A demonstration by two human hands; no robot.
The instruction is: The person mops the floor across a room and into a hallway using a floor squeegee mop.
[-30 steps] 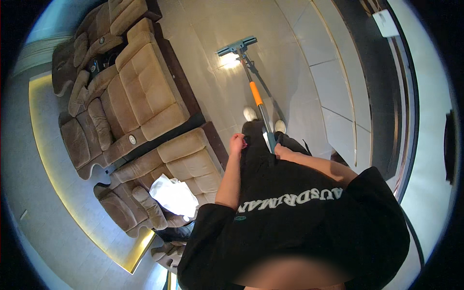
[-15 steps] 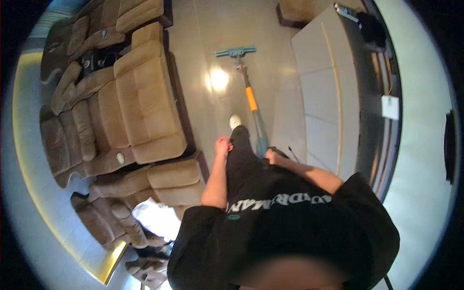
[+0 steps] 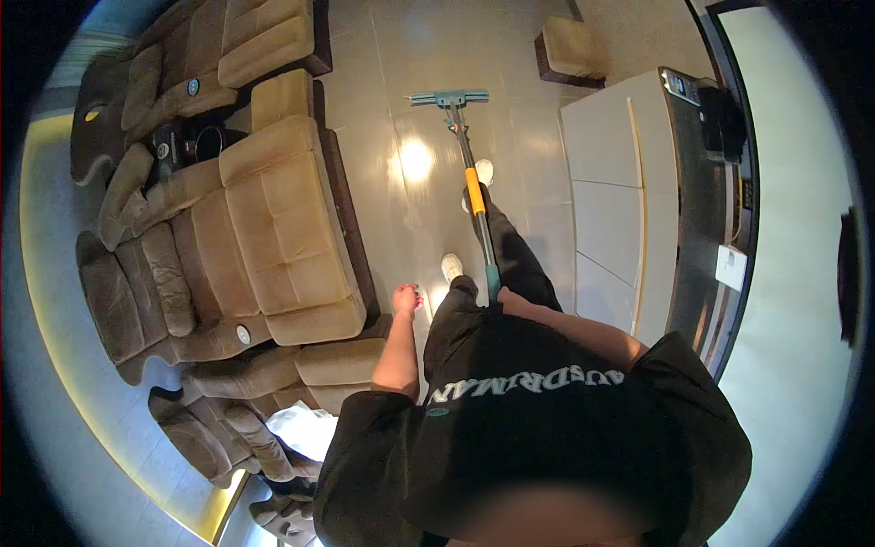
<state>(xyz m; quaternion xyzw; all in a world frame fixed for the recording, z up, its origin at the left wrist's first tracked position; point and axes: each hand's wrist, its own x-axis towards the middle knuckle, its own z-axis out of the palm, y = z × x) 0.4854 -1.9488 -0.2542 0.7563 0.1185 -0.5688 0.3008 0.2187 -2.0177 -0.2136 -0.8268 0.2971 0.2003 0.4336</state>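
My right hand [image 3: 516, 301] is wrapped round the teal end of a mop's handle, close to my waist. The mop [image 3: 475, 193] reaches forward, with a grey pole, an orange sleeve and a wide teal head [image 3: 449, 98] resting on the floor. My left hand [image 3: 407, 299] hangs at my left side with its fingers curled in, and nothing shows in it. It is nearest to my left leg and the sofa's edge. My feet in white shoes are apart, the right one ahead, partly behind the pole.
A long brown sofa [image 3: 283, 210] with padded seats runs along the left, and a white cloth or bag [image 3: 303, 430] lies on its near part. At right stands a low cabinet [image 3: 606, 214] with a dark top holding several small things. A brown footstool [image 3: 572, 50] is beyond it. The tiled floor [image 3: 383, 201] shines.
I have stepped forward: my right leg now shows ahead, and the sofa and cabinet sit lower in view. My left hand has swung slightly outward. The mop stays in my right hand.
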